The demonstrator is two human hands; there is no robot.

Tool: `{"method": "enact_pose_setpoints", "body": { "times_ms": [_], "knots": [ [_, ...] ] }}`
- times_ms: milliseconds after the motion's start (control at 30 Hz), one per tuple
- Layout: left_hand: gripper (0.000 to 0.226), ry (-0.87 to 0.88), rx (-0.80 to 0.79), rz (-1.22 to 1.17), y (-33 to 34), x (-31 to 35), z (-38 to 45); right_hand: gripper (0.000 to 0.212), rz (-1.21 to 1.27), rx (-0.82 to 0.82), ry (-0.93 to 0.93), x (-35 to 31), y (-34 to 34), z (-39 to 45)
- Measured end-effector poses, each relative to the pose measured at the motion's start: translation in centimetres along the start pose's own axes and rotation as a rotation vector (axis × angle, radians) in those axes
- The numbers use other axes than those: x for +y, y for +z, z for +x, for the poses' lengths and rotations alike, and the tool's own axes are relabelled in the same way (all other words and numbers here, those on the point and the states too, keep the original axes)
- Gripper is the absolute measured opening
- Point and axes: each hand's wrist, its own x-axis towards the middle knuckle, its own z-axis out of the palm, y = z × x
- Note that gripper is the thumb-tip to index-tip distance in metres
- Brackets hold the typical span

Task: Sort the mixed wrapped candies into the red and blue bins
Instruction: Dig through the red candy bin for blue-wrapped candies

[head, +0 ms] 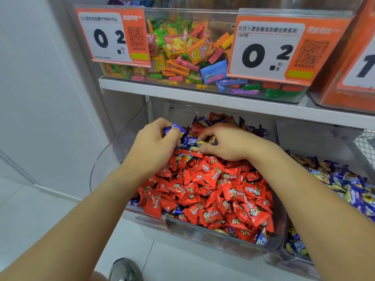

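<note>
red wrapped candies (pixel 215 191) fill the near part of a clear plastic bin (pixel 203 230) on the lower shelf, glossy pillow-shaped packets with crimped ends and a cartoon face printed on each. blue wrapped candies (pixel 190 139) lie mixed in at the back of the same bin, and a few more show along its front edge. the left hand (pixel 156 142) sits at the back left of the pile, its fingers curled round a small bunch of shiny blue candies (pixel 174 127). the right hand (pixel 225 142) rests on the heap just beside it, fingertips pinching at a yellowish wrapper (pixel 199 143) among the blue ones; whether it has a firm hold cannot be told. both forearms reach in over the red pile and cover part of it.

to the right, a second bin (pixel 345 185) holds blue and yellow foil candies, separated by a clear wall. above, a white shelf (pixel 203 94) carries a clear box of bright gum blocks (pixel 188 53) in orange, green, pink and blue. two orange and white price tags (pixel 113 35) (pixel 284 49) hang on its front, each reading "0.2" in bold black, with a square code; the right one also shows "160". a further orange tag (pixel 359 63) is cut off at the right edge. the floor is pale tile (pixel 30 209), and a grey shoe (pixel 124 269) shows at the bottom.
</note>
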Motion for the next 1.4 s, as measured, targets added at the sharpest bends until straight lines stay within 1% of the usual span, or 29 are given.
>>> {"method": "enact_pose_setpoints", "body": {
  "times_ms": [67, 133, 300, 433, 567, 600, 633, 667, 700, 733, 833, 1000, 1067, 1133, 1200, 1267, 1333, 1400],
  "knots": [
    [0.016, -0.005, -0.015, 0.013, 0.0, 0.0, -0.1, 0.044, -0.012, -0.045, 0.011, 0.1, -0.2, 0.1],
    [0.017, -0.012, -0.021, 0.011, 0.0, 0.0, -0.2, 0.047, -0.03, -0.065, 0.022, 0.0, -0.2, 0.0],
    [0.017, -0.003, 0.004, -0.042, 0.2, 0.4, -0.5, 0.03, -0.008, -0.031, 0.045, 0.0, 0.0, -0.6],
    [0.015, 0.023, 0.05, -0.118, 0.5, 1.1, -0.9, 0.034, 0.04, 0.016, 0.051, 0.0, -0.4, -1.4],
    [0.016, 0.014, 0.04, -0.144, 0.7, 1.5, -1.6, 0.027, 0.071, 0.033, 0.048, 0.2, -1.0, -2.7],
    [0.016, -0.002, 0.034, -0.157, 0.7, 1.6, -1.7, 0.022, 0.08, 0.047, 0.033, 0.3, -1.1, -3.1],
    [0.017, -0.028, 0.016, -0.169, 0.7, 1.7, -1.7, 0.012, 0.101, 0.064, 0.011, 0.3, -1.3, -3.6],
    [0.017, -0.06, -0.02, -0.19, 0.7, 1.8, -1.8, 0.017, 0.127, 0.082, -0.01, 0.2, -1.6, -4.2],
    [0.018, -0.095, -0.072, -0.223, 0.9, 2.0, -1.8, 0.029, 0.151, 0.099, -0.033, 0.1, -1.8, -4.7],
    [0.019, -0.127, -0.128, -0.267, 1.2, 2.3, -1.9, 0.034, 0.18, 0.115, -0.052, -0.1, -2.0, -5.3],
    [0.024, -0.16, -0.249, -0.385, 2.3, 3.5, -2.6, 0.03, 0.186, 0.157, -0.064, -0.9, -2.4, -7.2],
    [0.022, -0.059, -0.339, -0.405, 4.8, 5.9, -4.3, 0.007, 0.159, 0.25, -0.035, -0.4, -3.0, -12.5],
    [0.021, -0.039, -0.38, -0.439, 5.6, 7.1, -5.0, 0.006, 0.194, 0.275, 0.016, 0.9, -3.2, -15.7],
    [0.019, 0.041, -0.386, -0.424, 6.9, 8.6, -5.4, 0.008, 0.231, 0.316, 0.097, 3.1, -3.3, -18.4],
    [0.017, 0.2, -0.376, -0.329, 8.7, 10.4, -5.7, 0.008, 0.252, 0.351, 0.191, 6.0, -3.2, -20.3],
    [0.016, 0.344, -0.409, -0.204, 11.0, 12.1, -6.1, 0.007, 0.301, 0.376, 0.262, 9.0, -3.1, -21.8],
    [0.017, 0.411, -0.47, -0.077, 13.6, 13.4, -6.5, 0.001, 0.337, 0.401, 0.312, 11.4, -3.1, -23.1],
    [0.021, 0.439, -0.485, 0.03, 16.0, 14.3, -6.6, 0.014, 0.386, 0.429, 0.333, 13.1, -2.9, -24.2]
  ]
}}
